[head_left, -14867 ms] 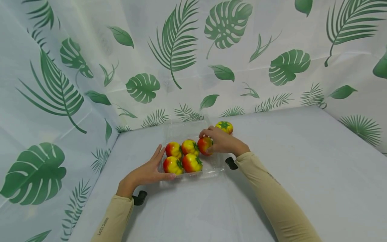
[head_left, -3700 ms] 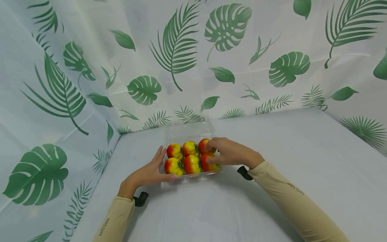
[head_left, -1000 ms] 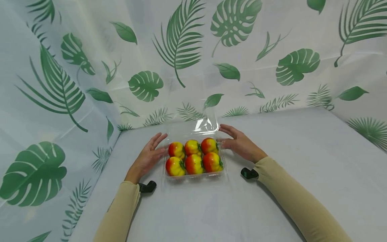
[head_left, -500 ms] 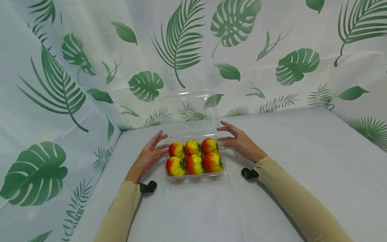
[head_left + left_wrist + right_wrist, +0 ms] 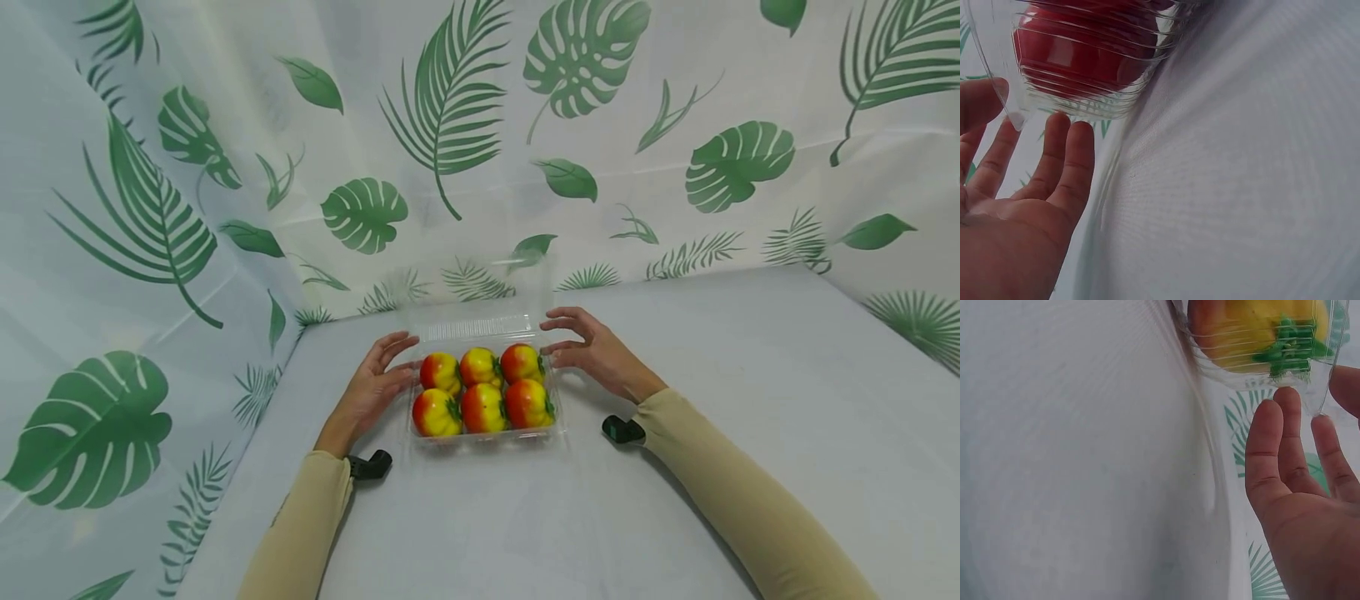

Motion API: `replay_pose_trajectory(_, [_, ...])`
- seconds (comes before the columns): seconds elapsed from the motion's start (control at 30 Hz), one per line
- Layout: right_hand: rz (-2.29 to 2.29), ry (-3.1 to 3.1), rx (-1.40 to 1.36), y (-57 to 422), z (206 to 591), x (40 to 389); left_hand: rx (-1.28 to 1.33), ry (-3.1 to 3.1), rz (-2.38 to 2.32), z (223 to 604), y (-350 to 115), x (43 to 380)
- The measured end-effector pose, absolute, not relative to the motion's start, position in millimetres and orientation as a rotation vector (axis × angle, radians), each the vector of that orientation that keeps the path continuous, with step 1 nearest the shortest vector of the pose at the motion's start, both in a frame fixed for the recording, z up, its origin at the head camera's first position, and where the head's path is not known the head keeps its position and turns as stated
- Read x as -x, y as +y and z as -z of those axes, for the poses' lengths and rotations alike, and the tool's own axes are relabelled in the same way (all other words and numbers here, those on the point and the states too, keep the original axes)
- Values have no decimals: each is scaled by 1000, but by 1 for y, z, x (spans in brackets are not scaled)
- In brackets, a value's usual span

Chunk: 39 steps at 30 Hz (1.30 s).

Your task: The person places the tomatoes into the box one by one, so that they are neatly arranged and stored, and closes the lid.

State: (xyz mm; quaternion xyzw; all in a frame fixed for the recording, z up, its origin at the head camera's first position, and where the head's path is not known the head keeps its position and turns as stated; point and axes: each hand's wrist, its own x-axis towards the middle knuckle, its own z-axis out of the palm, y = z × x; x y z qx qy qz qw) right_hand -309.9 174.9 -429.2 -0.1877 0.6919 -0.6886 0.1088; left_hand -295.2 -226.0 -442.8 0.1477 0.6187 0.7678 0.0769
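Note:
A clear plastic clamshell box [image 5: 487,437] stands on the table with its lid [image 5: 480,287] raised at the back, faint and blurred. Two rows of three glossy red-and-yellow fruits [image 5: 483,408] with green leafy tops fill its base. At the box's left side my left hand [image 5: 367,387] pinches the rim, thumb [image 5: 982,103] on one side and fingers [image 5: 1079,156] on the other. My right hand [image 5: 600,358] does likewise at the right rim, its fingertips close below a yellow fruit [image 5: 1260,337] seen through the ribbed wall.
A white cloth covers the table [image 5: 712,375]. Behind and to the left hangs a white curtain [image 5: 480,125] with green leaf prints. Each wrist carries a small black camera; the one on the right is a dark block [image 5: 622,430].
Over the earlier frames my right hand set the last fruits in the box, then both hands moved to its sides. Within the last second the lid swung up and tipped back; hands barely moved.

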Motion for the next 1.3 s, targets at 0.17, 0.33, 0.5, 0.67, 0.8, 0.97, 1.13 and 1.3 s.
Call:
replay_pose_trajectory(0.17, [2018, 2064, 495, 174, 430, 309, -367, 1860, -2310, 445, -225, 294])
replay_pose_trajectory(0.33, [1989, 2117, 477, 175, 430, 307, -314, 1891, -2292, 446, -225, 293])
replay_pose_trajectory(0.5, [1947, 2147, 490, 177, 431, 306, -318, 1953, -2240, 446, -226, 292])
replay_pose_trajectory(0.67, [1907, 2176, 466, 179, 431, 305, -330, 1951, -2222, 445, -228, 290])
replay_pose_trajectory(0.8, [1871, 2210, 452, 180, 430, 305, -320, 1969, -2196, 445, -231, 290])
replay_pose_trajectory(0.97, [1829, 2248, 473, 180, 428, 306, -295, 2008, -2153, 443, -233, 288])
replay_pose_trajectory(1.13, [1870, 2193, 470, 180, 426, 305, -293, 2003, -2150, 442, -233, 286])
replay_pose_trajectory(1.3, [1819, 2230, 475, 179, 427, 306, -249, 2060, -2100, 440, -232, 283])
